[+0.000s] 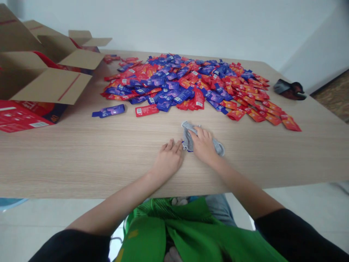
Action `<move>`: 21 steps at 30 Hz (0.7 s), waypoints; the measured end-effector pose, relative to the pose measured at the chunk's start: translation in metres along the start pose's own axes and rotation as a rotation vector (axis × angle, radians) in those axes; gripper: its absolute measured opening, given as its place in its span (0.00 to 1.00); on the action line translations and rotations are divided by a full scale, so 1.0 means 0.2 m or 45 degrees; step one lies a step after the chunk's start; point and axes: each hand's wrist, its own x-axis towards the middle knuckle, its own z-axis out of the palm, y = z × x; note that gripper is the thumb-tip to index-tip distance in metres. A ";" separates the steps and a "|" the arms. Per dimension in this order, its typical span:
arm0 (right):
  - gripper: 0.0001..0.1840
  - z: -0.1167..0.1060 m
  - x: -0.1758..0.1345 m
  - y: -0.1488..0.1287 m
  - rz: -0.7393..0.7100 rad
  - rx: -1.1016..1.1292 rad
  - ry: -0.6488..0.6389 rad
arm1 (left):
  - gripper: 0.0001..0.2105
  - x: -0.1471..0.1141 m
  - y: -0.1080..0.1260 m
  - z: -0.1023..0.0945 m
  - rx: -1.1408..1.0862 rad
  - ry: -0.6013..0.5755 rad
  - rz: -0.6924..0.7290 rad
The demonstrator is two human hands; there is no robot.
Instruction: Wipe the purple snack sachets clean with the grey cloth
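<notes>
My right hand [203, 145] grips a crumpled grey cloth [188, 135] and presses it onto the table. Small bits of a blue packet [190, 151] peek out from beneath the cloth; most of it is covered. Just left of the cloth, my left hand [169, 156] lies palm down, fingers stretched forward, with its fingertips at the packet's edge. Beyond both hands spreads a big heap of red and blue packets [174, 85]. A single blue packet [111, 111] and a red packet [147, 110] lie apart at the heap's near left.
Open cardboard boxes [24, 114] stand along the left side, flaps spread over the wooden table [81, 160]. A dark, shiny crumpled item [289, 90] sits at the right. A white wall runs behind the table. Part of a blue basin [11, 203] shows below the left edge.
</notes>
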 end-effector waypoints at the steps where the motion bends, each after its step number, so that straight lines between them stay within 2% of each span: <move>1: 0.26 0.00 -0.02 0.04 0.034 -0.004 0.010 | 0.22 0.00 0.00 0.00 -0.008 -0.007 -0.002; 8: 0.30 0.05 -0.10 0.35 0.254 0.150 0.119 | 0.22 0.00 0.01 0.00 -0.006 0.004 -0.003; 11: 0.29 0.04 -0.06 0.39 0.354 0.284 0.256 | 0.22 0.00 0.01 0.00 0.009 -0.004 -0.006; 13: 0.29 0.01 -0.02 0.33 0.358 0.388 0.371 | 0.22 0.00 0.01 0.00 0.010 0.003 0.001; 16: 0.30 -0.01 0.03 0.13 0.175 0.544 0.402 | 0.22 0.00 0.01 0.00 0.010 0.020 0.023; 19: 0.28 -0.01 0.04 -0.05 -0.030 0.485 0.189 | 0.21 0.00 0.01 0.00 0.014 0.015 0.014; 21: 0.26 0.01 0.02 -0.09 -0.095 0.369 0.056 | 0.20 0.00 0.01 -0.01 0.007 0.013 0.002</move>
